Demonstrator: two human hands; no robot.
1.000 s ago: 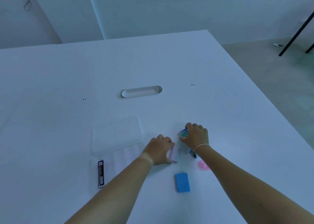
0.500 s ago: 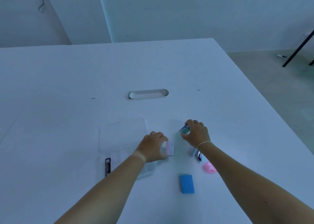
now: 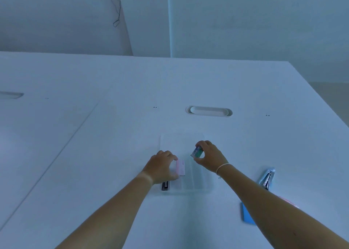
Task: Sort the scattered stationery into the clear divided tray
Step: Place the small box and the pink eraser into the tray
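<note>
On the white table (image 3: 113,135), near the person's side, lies the clear divided tray (image 3: 196,180). It is so transparent that only faint edges and thin partition lines show against the tabletop. The left hand (image 3: 162,166) is curled around a pale pink rectangular block (image 3: 180,167), maybe an eraser, with the fingers closed on its left side; the block is over the left part of the tray, but I cannot tell if it already rests inside a compartment. The right hand (image 3: 209,157) pinches a small box with a blue-green printed label (image 3: 197,152) between thumb and fingers and holds it tilted above the far part of the tray. A thin white band (image 3: 222,167) goes around the right wrist. A black narrow case (image 3: 165,186) lies just beside the tray's left near corner, partly hidden under the left wrist. To the right, well apart from the tray, are a small packet with dark print (image 3: 267,178) and a blue block (image 3: 246,214), partly covered by the right forearm.
</note>
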